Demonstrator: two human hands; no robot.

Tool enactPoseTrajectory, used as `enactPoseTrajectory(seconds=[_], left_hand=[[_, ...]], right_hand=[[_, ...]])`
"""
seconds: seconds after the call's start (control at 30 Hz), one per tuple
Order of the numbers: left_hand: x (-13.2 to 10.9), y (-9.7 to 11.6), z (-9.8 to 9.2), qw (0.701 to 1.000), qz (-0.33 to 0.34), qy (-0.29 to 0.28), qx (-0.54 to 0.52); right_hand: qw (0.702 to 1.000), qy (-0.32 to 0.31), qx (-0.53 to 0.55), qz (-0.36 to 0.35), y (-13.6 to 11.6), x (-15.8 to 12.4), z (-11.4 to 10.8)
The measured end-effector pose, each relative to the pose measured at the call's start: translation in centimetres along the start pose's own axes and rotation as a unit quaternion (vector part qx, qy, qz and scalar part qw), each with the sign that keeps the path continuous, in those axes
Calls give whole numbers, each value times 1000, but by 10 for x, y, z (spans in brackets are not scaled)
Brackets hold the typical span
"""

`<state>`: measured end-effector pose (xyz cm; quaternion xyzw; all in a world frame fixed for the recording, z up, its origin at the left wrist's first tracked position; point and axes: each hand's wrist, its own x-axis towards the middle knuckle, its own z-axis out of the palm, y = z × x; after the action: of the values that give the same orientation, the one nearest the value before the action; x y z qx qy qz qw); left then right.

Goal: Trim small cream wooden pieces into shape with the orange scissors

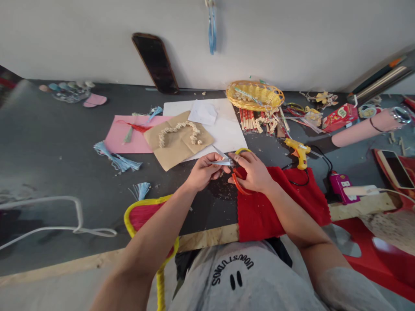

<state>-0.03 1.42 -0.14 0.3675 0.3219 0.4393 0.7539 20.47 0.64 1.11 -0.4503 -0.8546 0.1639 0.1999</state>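
Note:
My right hand (252, 171) is closed round a pair of scissors (234, 160) with yellow and orange handles, blades pointing left. My left hand (205, 172) pinches a small thin piece, too small to name, at the blades. Both hands hover over the dark table (58, 172), just left of a red cloth (272, 203). Beyond them lies a brown paper (177, 144) with a curved row of pale beads (180, 129), on top of a white sheet (227, 129).
A yellow glue gun (300, 152) lies right of the hands. A yellow woven basket (254, 95), sticks and clutter sit at back right. Pink paper (125, 136), blue tassels (116, 160), a yellow-rimmed red piece (145, 214) and a white cable (65, 216) lie left.

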Motion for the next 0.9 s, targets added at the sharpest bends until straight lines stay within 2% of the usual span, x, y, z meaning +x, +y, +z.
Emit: enactPoseTrajectory(seconds=[0.43, 0.53, 0.7, 0.8, 0.9], left_hand=[[1, 0, 0, 1000, 2, 17, 18], [2, 2, 1, 999, 22, 40, 6], [4, 5, 1, 993, 53, 100, -28], [4, 7, 1, 992, 54, 110, -31], [4, 8, 2, 993, 46, 110, -27]], right_hand=[[1000, 0, -2, 7, -2, 1, -2], [1000, 16, -11, 19, 3, 0, -3], [985, 119, -52, 117, 26, 0, -4], [971, 137, -92, 172, 44, -1, -3], [967, 134, -112, 188, 55, -2, 0]])
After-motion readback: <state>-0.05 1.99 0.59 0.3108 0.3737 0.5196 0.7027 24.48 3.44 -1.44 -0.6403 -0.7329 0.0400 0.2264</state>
